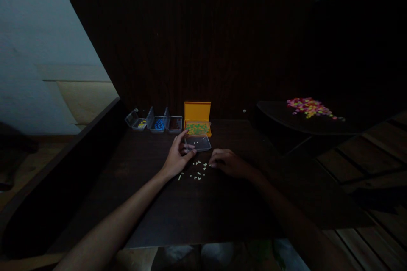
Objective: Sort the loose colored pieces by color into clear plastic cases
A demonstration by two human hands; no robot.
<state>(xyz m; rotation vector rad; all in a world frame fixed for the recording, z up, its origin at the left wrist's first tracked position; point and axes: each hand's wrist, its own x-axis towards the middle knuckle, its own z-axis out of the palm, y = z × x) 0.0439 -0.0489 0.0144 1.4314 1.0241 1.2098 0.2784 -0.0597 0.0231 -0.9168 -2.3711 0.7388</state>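
Note:
My left hand [178, 154] grips the left side of a small clear plastic box [203, 148], which has a couple of pale bits inside. Scattered on the dark table in front of it lie several small pale pieces [199, 173]. At their right edge, my right hand [229, 163] has its fingertips pinched together at a pale piece [210, 165]. Behind the clear box stands an orange box [197, 112] with its lid up, holding green and yellow bits [197, 128].
Left of the orange box are clear lidded boxes of yellow pieces [142, 123], blue pieces [159, 124] and dark reddish pieces [174, 123]. A pile of pink, red and yellow pieces [309, 107] lies on a rounded side shelf [330, 127]. A dark panel [203, 42] rises behind.

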